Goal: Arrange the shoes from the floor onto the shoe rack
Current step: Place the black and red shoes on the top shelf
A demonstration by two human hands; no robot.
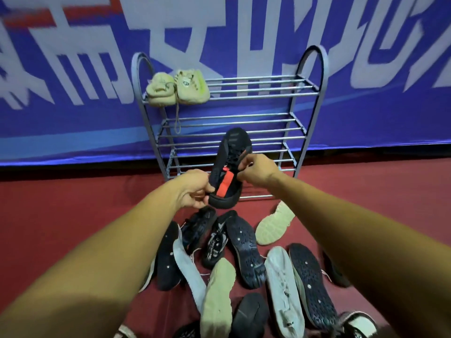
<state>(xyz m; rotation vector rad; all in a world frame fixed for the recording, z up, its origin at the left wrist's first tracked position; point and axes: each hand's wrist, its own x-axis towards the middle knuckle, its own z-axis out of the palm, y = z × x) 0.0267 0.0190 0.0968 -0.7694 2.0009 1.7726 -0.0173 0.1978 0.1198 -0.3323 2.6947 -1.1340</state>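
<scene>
A black shoe with an orange-red insole [228,167] is held up in front of the grey metal shoe rack [302,128], toe pointing up and away. My left hand [195,189] grips its heel end. My right hand [256,170] pinches the upper near the laces. Two pale yellow shoes [178,87] sit on the left end of the rack's top shelf, a lace hanging down. On the floor below my arms lies a pile of several shoes [239,262], black, white and cream, many sole-up.
The rack stands against a blue banner with white characters [73,81]. The floor is dark red carpet [61,203]. A cream shoe [274,224] lies sole-up just right of the rack's foot. The lower shelves hold nothing.
</scene>
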